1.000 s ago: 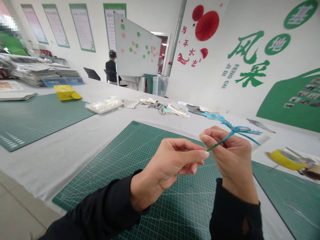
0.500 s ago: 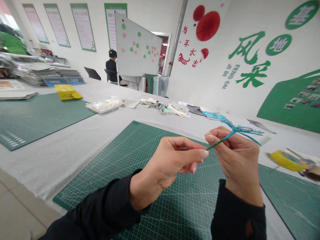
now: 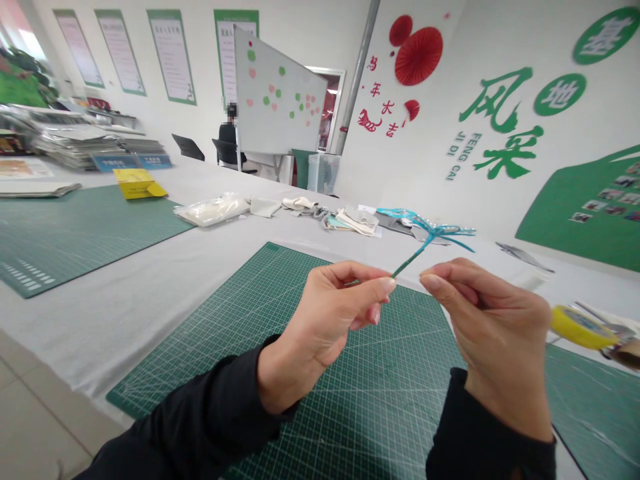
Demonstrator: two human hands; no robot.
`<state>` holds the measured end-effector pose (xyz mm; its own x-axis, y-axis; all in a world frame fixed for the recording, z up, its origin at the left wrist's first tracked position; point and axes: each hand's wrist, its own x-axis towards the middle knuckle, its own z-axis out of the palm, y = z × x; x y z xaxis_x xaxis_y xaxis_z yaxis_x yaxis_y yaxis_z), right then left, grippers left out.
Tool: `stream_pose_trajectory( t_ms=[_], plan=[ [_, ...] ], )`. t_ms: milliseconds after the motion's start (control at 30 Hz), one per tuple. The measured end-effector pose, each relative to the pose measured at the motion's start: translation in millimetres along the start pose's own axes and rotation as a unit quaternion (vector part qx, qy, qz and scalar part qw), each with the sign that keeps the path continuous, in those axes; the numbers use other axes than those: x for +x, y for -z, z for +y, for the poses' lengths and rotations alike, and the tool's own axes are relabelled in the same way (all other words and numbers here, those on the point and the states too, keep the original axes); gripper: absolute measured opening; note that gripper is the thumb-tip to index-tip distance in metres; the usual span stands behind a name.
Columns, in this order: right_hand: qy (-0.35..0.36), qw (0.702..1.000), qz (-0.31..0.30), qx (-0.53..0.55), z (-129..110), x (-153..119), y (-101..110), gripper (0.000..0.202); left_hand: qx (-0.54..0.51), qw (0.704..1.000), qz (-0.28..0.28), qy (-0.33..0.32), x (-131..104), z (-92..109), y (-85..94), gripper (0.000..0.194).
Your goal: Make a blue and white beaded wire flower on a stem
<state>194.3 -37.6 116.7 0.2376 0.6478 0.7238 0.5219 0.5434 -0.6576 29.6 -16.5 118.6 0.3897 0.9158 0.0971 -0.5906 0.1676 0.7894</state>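
My left hand [image 3: 337,307] pinches the lower end of a craft flower stem [image 3: 409,261] between thumb and forefinger. The stem is wrapped in green. At its top, a flower head [image 3: 434,231] of thin bright-blue strands with shiny bits fans out to both sides. To the right of the stem, apart from it, my right hand [image 3: 493,327] has its thumb and forefinger pressed together; whether anything thin is between them I cannot make out. Both hands are raised over a green cutting mat [image 3: 240,333] with a white grid.
A yellow tape roll [image 3: 583,327] and tools lie at the right beside another mat [image 3: 595,393]. Farther back are fabric pieces [image 3: 357,220], a clear plastic bag [image 3: 213,209], a yellow packet [image 3: 139,183] and stacked bagged papers [image 3: 75,143]. A person [image 3: 229,133] sits near the whiteboard [image 3: 280,93].
My right hand has come off the stem and moved right and slightly down. My left hand, with the flower in it, has shifted a little left and up.
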Motion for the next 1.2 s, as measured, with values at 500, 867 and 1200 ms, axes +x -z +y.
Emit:
stream_pose_trajectory(
  t_ms=[500, 867, 1200],
  plan=[
    [0.119, 0.961, -0.049, -0.246, -25, -6, 5, 0.005, 0.037, 0.993, 0.095, -0.055, 18, -8, 7.8, 0.015],
    [0.201, 0.911, -0.056, -0.356, -43, -13, 15, 0.012, 0.199, 0.974, 0.075, -0.076, 38, -25, 23.7, 0.011],
    [0.245, 0.892, -0.023, -0.38, -44, -14, 27, 0.009, 0.376, 0.925, -0.049, -0.014, 44, -27, 38.8, 0.007]
  ],
)
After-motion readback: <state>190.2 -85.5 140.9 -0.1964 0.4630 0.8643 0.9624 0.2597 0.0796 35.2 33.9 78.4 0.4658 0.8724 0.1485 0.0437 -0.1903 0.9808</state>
